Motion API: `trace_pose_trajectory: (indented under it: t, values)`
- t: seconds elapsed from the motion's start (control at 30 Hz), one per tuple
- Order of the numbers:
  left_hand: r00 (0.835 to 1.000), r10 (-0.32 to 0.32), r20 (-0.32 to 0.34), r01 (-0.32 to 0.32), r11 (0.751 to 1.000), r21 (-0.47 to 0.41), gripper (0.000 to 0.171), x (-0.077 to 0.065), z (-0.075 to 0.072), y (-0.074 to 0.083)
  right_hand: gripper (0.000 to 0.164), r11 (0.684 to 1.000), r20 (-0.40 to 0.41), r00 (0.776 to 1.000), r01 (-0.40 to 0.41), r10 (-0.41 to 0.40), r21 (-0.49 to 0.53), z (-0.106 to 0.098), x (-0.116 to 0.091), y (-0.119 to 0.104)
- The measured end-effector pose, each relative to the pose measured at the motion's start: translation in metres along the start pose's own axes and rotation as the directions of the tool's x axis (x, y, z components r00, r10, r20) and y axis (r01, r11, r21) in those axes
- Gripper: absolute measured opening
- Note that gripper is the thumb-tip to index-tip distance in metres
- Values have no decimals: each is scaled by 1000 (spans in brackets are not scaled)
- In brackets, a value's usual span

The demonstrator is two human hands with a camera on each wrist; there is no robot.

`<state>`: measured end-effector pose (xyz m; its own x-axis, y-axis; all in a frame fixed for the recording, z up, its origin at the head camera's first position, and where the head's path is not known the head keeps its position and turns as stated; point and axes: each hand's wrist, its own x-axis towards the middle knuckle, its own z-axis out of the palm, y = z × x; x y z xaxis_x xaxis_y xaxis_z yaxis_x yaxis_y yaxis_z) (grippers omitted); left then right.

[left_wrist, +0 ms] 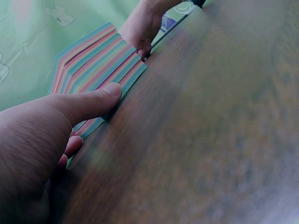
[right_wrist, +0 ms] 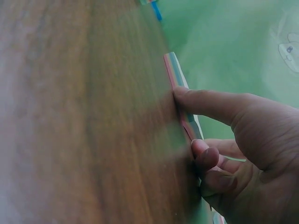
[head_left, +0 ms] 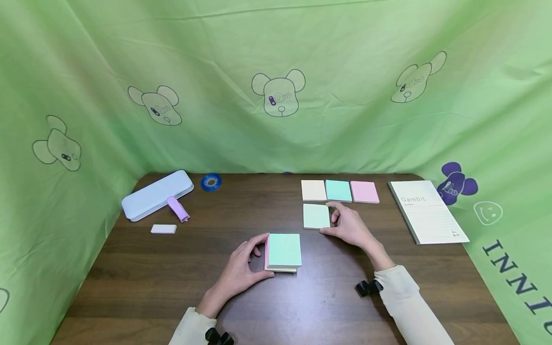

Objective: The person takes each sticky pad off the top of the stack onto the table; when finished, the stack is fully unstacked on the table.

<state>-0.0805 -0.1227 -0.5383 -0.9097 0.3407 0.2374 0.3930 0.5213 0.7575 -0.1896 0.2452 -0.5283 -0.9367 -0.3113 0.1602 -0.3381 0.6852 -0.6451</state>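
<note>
My left hand (head_left: 237, 268) grips a thick stack of sticky notes (head_left: 284, 250) from its left side, thumb at the near edge and fingers at the far edge. Mint green tops this stack, and the left wrist view shows its many-coloured striped sides (left_wrist: 93, 60). Farther back, my right hand (head_left: 348, 224) pinches a thin pale green sticky note pad (head_left: 316, 216) by its right side; the pad lies on the table. In a row just behind it are a cream pad (head_left: 313, 190), a turquoise pad (head_left: 338, 190) and a pink pad (head_left: 364, 192).
A white notepad (head_left: 427, 211) lies at the right of the brown table (head_left: 319, 311). On the left are a light blue case (head_left: 157, 195), a purple object (head_left: 178, 209), a white eraser-like block (head_left: 163, 229) and a blue tape roll (head_left: 211, 182). Green cloth (head_left: 215, 134) hangs behind.
</note>
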Motion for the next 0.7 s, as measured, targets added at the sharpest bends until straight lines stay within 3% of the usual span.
trace_pose_trajectory:
  t: [0.13,0.37,0.7]
  values:
    - [1000,4,-3,-4,1000,2,99,0,0,0,84,1000,-17,1000,6,-6,5,0,-1,0]
    - [1000,-5,0,6,1000,-4,100,0,1,-1,89,999,-2,999,-43,43,-11,-7,-7,-21]
    - [1000,-2,6,2,1000,-5,100,0,1,-1,57,993,-92,993,85,-77,84,-8,-22,-59]
